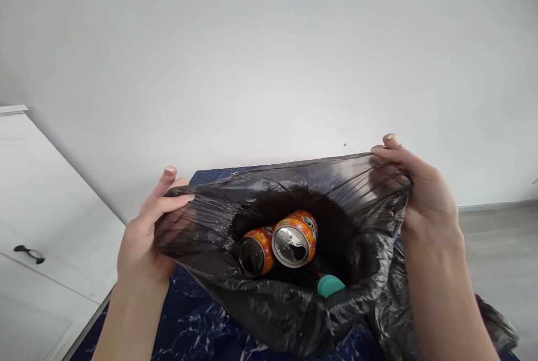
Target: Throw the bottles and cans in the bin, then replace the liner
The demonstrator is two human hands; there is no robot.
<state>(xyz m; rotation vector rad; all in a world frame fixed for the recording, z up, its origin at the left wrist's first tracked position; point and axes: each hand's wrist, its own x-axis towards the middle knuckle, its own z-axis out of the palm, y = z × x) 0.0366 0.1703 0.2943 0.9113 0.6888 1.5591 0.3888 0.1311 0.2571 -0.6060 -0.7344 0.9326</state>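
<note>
A black plastic bag [286, 308] is stretched wide between my two hands, its mouth facing me. My left hand [145, 229] grips the rim at the left, with some fingers inside under the thin film. At the right, my right hand [428, 193] holds the opposite edge, pulling the film into taut creases. Inside lie two opened orange drink cans: one can [295, 239] on the right shows its silver top, the other can [255, 251] leans beside it. A teal cap [331, 285] shows near the front rim; what it belongs to is hidden.
Beneath the bag is a dark blue, marble-patterned surface [189, 316]. A white cabinet [46, 193] with a black handle [29, 253] stands at the left. Behind is a plain pale wall [269, 58]. More black plastic [496, 322] lies at the lower right, above grey flooring [500, 254].
</note>
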